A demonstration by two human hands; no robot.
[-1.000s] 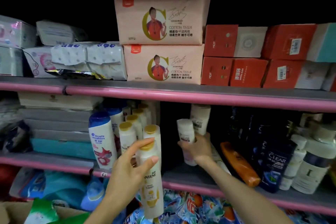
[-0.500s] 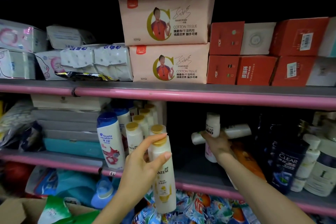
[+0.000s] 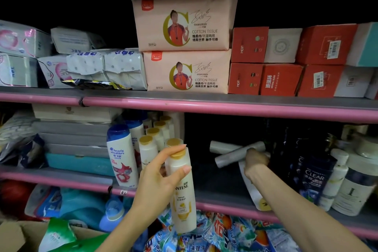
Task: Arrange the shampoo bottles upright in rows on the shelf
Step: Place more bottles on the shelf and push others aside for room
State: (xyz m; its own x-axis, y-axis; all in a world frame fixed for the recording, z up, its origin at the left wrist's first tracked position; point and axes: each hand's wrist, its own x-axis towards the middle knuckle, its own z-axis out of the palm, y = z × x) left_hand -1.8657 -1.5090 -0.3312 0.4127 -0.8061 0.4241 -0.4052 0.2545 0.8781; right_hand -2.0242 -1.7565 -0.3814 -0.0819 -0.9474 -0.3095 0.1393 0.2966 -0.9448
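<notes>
Head view: left hand (image 3: 157,182) grips a white Pantene bottle (image 3: 182,192) with a gold cap, upright, held in front of the pink shelf edge (image 3: 225,109), fingers wrapped round its upper body, thumb near the cap. Bottle's base hangs below the middle shelf lip, over the bright packets (image 3: 214,233) on the level beneath.

Right hand (image 3: 255,159) is reaching deep into the dark gap on the middle shelf, curled around a pale bottle (image 3: 239,154) lying on its side; a second pale bottle (image 3: 223,146) lies just behind, also flat. Grip detail is murky in the shadow, but the fingers look closed on it.

Left of the gap: a row of gold-capped bottles (image 3: 152,145) standing upright, running back into the shelf, and beside it two blue-capped Head & Shoulders bottles (image 3: 121,155), also upright. Right of the gap: dark Clear bottles (image 3: 315,178) and white bottles (image 3: 337,172), standing. A white pouch (image 3: 253,192) sits under the right forearm.

Top shelf: tissue packs (image 3: 184,47), red boxes (image 3: 266,61).
</notes>
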